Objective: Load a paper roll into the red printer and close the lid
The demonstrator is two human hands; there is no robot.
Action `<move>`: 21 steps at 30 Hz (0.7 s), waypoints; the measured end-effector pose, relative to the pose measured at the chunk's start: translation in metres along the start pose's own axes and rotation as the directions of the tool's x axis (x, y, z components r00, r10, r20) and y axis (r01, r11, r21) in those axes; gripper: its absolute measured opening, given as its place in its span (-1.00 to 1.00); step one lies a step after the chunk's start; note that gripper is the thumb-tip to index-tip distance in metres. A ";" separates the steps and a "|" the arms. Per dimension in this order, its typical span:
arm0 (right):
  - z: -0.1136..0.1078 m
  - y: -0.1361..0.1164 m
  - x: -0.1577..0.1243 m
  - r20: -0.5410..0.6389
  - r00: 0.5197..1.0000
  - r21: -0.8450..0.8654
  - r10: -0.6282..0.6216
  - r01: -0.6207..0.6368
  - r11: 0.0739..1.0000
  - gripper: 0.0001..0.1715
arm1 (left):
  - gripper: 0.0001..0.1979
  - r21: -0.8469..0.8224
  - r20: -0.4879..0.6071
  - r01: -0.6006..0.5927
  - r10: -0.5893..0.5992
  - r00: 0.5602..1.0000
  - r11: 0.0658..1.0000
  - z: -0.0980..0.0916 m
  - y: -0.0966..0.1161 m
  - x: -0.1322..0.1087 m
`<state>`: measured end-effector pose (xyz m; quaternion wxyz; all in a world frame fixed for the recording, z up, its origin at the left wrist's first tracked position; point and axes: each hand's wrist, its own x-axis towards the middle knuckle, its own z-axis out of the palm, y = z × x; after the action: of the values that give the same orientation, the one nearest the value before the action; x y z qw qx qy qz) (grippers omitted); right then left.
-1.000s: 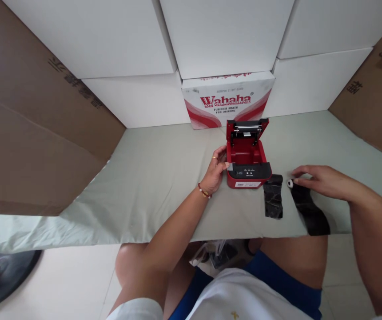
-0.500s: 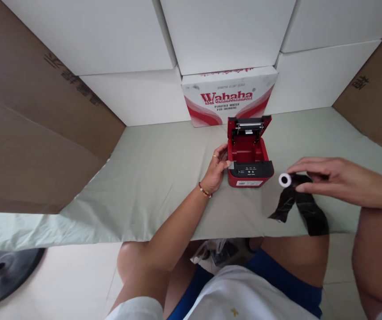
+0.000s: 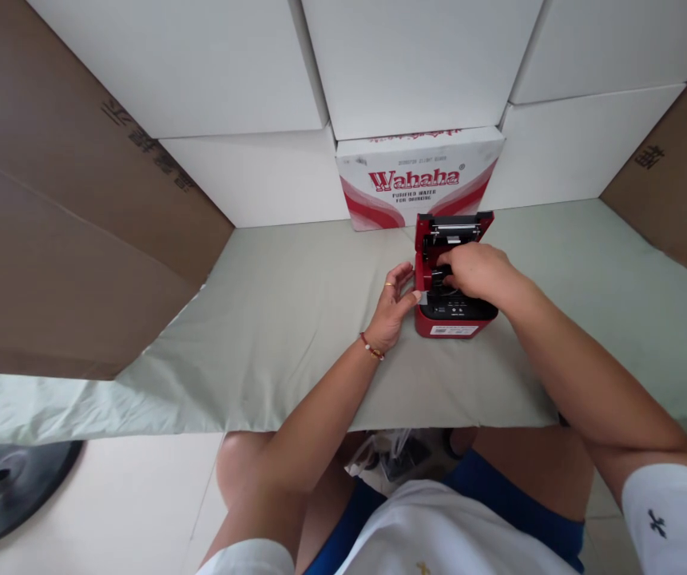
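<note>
A small red and black thermal printer [image 3: 456, 319] stands on the cloth-covered table with its lid [image 3: 454, 227] raised. My left hand [image 3: 392, 311] is against its left side, the thumb at the front left corner by a grey tab and the fingers along the wall. Reaching over the front panel from the right, my right hand [image 3: 480, 273] is inside the paper compartment. Its fingers are closed on a paper roll [image 3: 440, 276], of which only a dark part shows. The rest of the roll is hidden behind the fingers.
Behind the printer a white and red water carton [image 3: 418, 180] leans against stacked white boxes [image 3: 421, 64]. Brown cardboard panels [image 3: 68, 208] rise at left and right. Pale green cloth [image 3: 272, 335] covers the table, whose front edge lies just before my knees.
My right hand has carried the paper roll leftward from beside the printer into its compartment. The dark wrapping that lay by it is out of sight. My left hand stays at the printer's side.
</note>
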<state>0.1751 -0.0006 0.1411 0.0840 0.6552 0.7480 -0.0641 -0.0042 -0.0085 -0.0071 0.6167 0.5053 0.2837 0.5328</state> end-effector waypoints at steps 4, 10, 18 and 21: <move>0.002 -0.006 0.008 -0.004 1.000 -0.001 0.012 -0.012 1.000 -0.60 | -0.27 0.215 -0.029 -0.098 0.107 0.994 0.972 0.002 0.003 -0.006; 0.006 -0.004 0.010 -0.102 0.994 0.066 -0.046 0.053 0.996 -0.51 | -0.60 0.688 0.200 -0.568 0.634 0.747 0.451 0.012 0.027 -0.025; 0.004 0.041 -0.021 -0.489 0.871 0.650 0.039 0.334 0.683 -0.74 | -0.69 0.707 0.468 -0.691 0.636 0.614 0.147 0.029 0.033 -0.035; 0.017 0.060 -0.012 -0.717 0.588 0.660 0.374 0.402 0.635 -0.64 | -0.64 0.695 0.484 -0.708 0.646 0.590 0.125 0.032 0.031 -0.037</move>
<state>0.2367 -0.0075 0.1280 -0.5544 0.5707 0.6013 -0.0729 0.0026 -0.0559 0.0252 -0.0135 0.8217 0.2219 0.5248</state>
